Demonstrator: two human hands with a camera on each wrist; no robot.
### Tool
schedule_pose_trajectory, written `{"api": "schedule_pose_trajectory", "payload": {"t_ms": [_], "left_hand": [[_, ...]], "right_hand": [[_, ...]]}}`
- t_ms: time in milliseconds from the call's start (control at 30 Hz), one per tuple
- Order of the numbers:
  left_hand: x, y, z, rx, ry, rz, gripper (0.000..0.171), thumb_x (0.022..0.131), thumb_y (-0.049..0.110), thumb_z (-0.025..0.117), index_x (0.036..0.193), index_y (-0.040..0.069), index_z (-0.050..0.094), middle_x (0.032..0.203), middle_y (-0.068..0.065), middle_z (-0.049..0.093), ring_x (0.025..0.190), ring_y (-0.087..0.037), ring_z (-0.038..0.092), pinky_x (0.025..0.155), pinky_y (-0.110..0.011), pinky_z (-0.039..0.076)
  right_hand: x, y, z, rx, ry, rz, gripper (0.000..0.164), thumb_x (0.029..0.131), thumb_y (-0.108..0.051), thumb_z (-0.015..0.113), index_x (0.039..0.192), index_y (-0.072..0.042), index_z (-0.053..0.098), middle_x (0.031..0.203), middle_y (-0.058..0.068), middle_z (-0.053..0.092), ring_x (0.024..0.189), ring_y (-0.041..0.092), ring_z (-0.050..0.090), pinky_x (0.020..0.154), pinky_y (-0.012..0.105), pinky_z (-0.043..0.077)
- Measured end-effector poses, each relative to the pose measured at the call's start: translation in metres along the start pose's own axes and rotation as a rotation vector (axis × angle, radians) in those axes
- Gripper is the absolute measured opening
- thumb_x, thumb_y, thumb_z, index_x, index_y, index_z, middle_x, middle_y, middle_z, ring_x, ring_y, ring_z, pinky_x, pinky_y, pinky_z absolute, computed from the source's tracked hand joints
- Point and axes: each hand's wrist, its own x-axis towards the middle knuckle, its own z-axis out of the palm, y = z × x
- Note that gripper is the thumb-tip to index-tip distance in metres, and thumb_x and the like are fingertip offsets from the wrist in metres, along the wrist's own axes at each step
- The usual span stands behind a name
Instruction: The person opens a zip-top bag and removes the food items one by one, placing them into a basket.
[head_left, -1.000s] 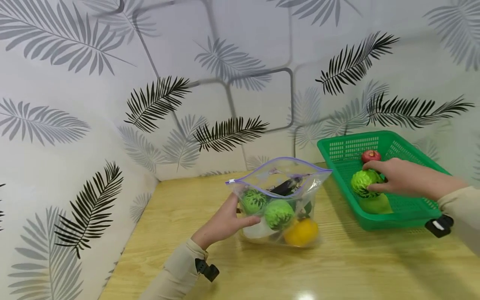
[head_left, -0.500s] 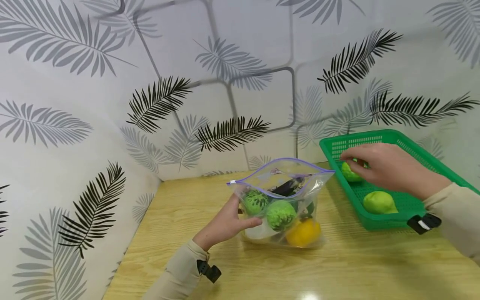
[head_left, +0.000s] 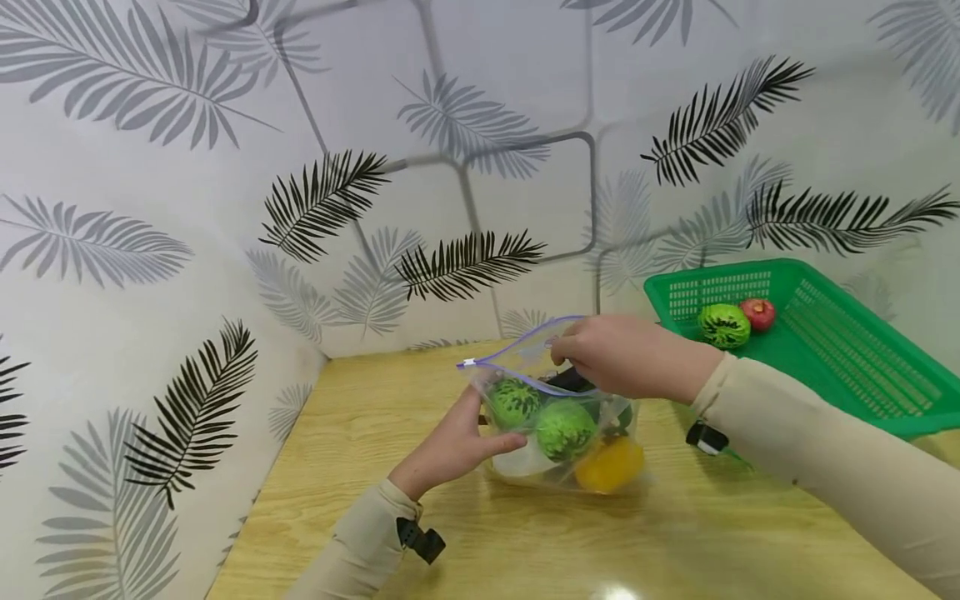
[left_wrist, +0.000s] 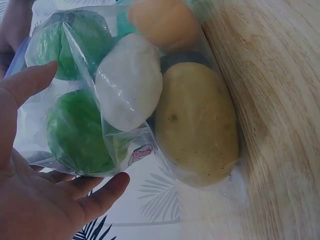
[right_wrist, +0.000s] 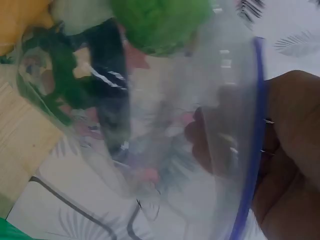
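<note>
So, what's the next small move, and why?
I'd probably ease the right hand slightly deeper into the bag: its fingertips show through the plastic, past the purple rim, the mouth is open, and the left hand holds the bag.

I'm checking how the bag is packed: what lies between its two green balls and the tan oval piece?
In the left wrist view, a white rounded piece lies between the green balls and the tan oval piece.
</note>
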Motion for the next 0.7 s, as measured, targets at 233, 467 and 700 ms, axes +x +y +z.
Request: {"api": "schedule_pose_trajectory", "payload": {"t_ms": [233,467,700], "left_hand": [[0.006,-0.021,0.0,0.045,0.042,0.008,0.079,0.087,0.03,0.07,0.149,0.013,0.024,0.146,-0.008,0.033,0.124,-0.014,0.035,0.095,-0.048,0.043],[0.012,-0.031,0.002,0.071,0.047,0.014,0.084,0.086,0.039,0.069,0.15,0.015,0.022,0.148,-0.003,0.03,0.126,-0.01,0.031,0.096,-0.046,0.043],[0.009,-0.032,0.005,0.113,0.04,-0.012,0.087,0.087,0.042,0.067,0.151,0.011,0.017,0.151,-0.006,0.025,0.129,-0.01,0.026,0.097,-0.045,0.042]], "right_hand": [[0.011,0.003,0.024,-0.147,-0.19,0.023,0.011,0.082,0.004,0.067,0.087,-0.005,0.067,0.073,0.006,0.063,0.066,0.022,0.055,0.058,0.037,0.052],[0.011,0.005,0.032,-0.221,-0.198,0.02,0.011,0.077,-0.002,0.072,0.084,-0.006,0.065,0.075,0.007,0.061,0.067,0.024,0.05,0.058,0.039,0.047],[0.009,0.006,0.029,-0.164,-0.172,-0.005,0.008,0.083,-0.002,0.066,0.089,-0.005,0.07,0.113,0.016,0.063,0.088,0.027,0.059,0.071,0.041,0.056]]}}
